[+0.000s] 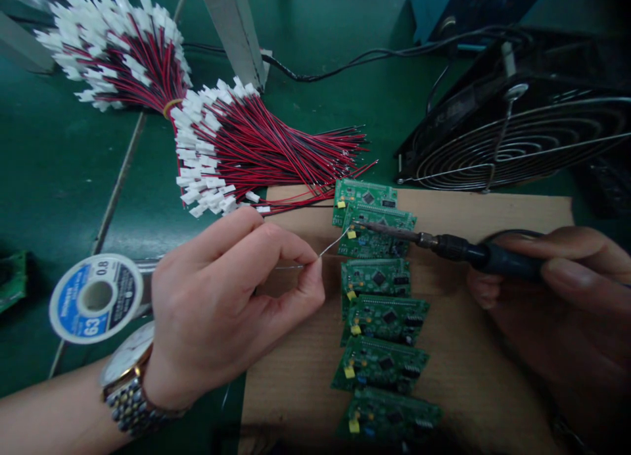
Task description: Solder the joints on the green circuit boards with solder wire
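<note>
My left hand [236,297] pinches a thin length of solder wire [331,243] between thumb and fingertips. The wire's far end meets a green circuit board [372,241], second from the top of a column of several. In my right hand [566,297] is a soldering iron [458,248], gripped like a pen. Its tip points left, at or very near the board's upper left corner, close to a yellow part [351,234] and the wire's end. A solder spool [96,298] lies left of my left wrist, partly behind the hand.
Brown cardboard [296,402] lies under the boards. Red and black wires with white connectors [266,139] spread above it, beside a banded bundle [142,60]. A black fan [532,126] stands upper right on the green mat [315,21]. A grey metal leg [236,34] and black cables cross the back.
</note>
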Demonstrator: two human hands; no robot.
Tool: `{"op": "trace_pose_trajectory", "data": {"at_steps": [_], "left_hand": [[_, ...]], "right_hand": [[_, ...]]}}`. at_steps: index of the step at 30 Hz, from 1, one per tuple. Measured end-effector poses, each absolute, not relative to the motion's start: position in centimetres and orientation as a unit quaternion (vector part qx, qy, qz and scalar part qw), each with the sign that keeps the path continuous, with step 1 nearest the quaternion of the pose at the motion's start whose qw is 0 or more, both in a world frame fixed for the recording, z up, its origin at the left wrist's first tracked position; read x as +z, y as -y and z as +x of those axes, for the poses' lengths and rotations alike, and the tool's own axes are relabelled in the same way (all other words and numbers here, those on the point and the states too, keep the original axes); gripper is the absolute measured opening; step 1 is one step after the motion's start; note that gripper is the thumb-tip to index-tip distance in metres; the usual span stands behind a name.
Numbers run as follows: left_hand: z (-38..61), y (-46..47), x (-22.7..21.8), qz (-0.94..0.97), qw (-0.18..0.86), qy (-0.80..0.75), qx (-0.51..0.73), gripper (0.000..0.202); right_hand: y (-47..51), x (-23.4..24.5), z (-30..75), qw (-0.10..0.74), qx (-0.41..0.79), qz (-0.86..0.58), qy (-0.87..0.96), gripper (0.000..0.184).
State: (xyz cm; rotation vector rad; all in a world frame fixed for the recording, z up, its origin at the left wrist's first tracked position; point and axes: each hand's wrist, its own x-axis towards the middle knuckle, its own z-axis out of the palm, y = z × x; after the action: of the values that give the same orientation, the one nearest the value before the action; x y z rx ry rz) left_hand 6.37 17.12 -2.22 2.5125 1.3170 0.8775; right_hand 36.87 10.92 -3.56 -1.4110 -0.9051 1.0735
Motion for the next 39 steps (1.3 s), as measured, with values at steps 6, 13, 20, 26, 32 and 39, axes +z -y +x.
{"op": "trace_pose_trajectory", "data": {"at_steps": [6, 13, 20, 26, 32, 39], "left_hand": [[6.41, -17.12, -2.24, 0.840, 0.086, -0.443, 0.301, 0.014], [6.55, -17.40, -2.41, 0.846, 0.080, -0.427, 0.309, 0.012], [6.69, -17.25, -2.53, 0.838, 0.085, -0.446, 0.301, 0.013], [6.54, -17.07, -2.55, 0.847, 0.079, -0.441, 0.285, 0.013], [6.50, -16.95, -2.31, 0.846, 0.087, -0.438, 0.290, 0.009], [6.25, -16.87, -2.37, 0.843, 0.086, -0.439, 0.297, 0.009]], "right_hand": [[-10.81, -3.67, 36.84, 0.540, 0.457, -0.599, 0.375, 0.008], [-10.81, -3.60, 36.67, 0.538, 0.451, -0.601, 0.381, 0.010], [-10.76, -3.55, 36.62, 0.542, 0.454, -0.595, 0.382, 0.007], [-10.85, -3.87, 36.64, 0.544, 0.450, -0.594, 0.386, 0.008], [-11.06, -3.84, 36.66, 0.543, 0.453, -0.589, 0.391, 0.010], [-10.88, -3.82, 36.90, 0.557, 0.468, -0.578, 0.369, 0.008]]}}
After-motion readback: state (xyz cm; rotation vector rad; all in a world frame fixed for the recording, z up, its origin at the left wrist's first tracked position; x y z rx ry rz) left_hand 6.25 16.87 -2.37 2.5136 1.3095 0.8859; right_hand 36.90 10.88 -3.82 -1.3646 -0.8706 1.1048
